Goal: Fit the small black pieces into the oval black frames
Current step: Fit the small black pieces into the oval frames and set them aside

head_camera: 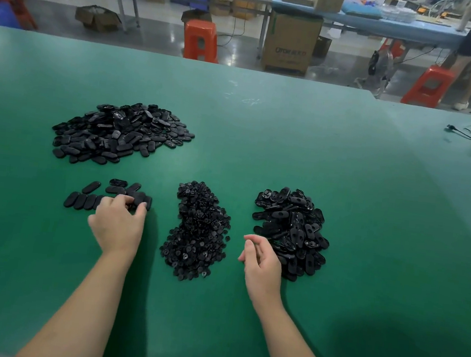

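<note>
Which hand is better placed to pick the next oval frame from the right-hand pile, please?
Right. The right hand hangs loosely curled and empty beside the pile of oval frames, while the left hand is busy touching the row of ovals.
</note>
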Available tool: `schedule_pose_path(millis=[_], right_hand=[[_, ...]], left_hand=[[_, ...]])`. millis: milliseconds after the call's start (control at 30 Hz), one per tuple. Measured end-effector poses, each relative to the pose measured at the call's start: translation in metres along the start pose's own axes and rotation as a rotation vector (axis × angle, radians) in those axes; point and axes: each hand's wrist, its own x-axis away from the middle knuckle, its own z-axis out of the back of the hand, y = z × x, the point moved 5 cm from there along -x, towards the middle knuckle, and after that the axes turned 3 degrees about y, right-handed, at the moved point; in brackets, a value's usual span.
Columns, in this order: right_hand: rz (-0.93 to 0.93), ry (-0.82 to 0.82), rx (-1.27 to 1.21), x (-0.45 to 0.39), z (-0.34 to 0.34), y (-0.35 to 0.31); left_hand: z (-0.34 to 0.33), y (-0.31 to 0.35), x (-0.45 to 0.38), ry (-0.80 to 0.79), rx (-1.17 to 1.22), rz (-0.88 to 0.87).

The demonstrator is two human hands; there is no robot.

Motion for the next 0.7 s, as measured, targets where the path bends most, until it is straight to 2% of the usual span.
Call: schedule_pose_path(millis=[167, 300, 433, 700], right_hand=[[0.011, -0.011, 0.033, 0.001, -0.001, -0.002], [0.034, -0.026, 0.065, 0.003, -0.002, -0.005], [0.038, -0.043, 0.092, 0.003, -0.004, -0.006], [0.019, -0.061, 0.141, 0.002, -0.007, -0.003]], left_hand=[[-0.007, -0.004, -0.008, -0.02, -0.034, 0.031], [-0.008, 0.01, 0.001, 0.0, 0.062, -0.085], [-0.018, 0.022, 0.023, -0.155, 0.196, -0.168], [-0.027, 0.018, 0.048, -0.325, 0.162, -0.287]])
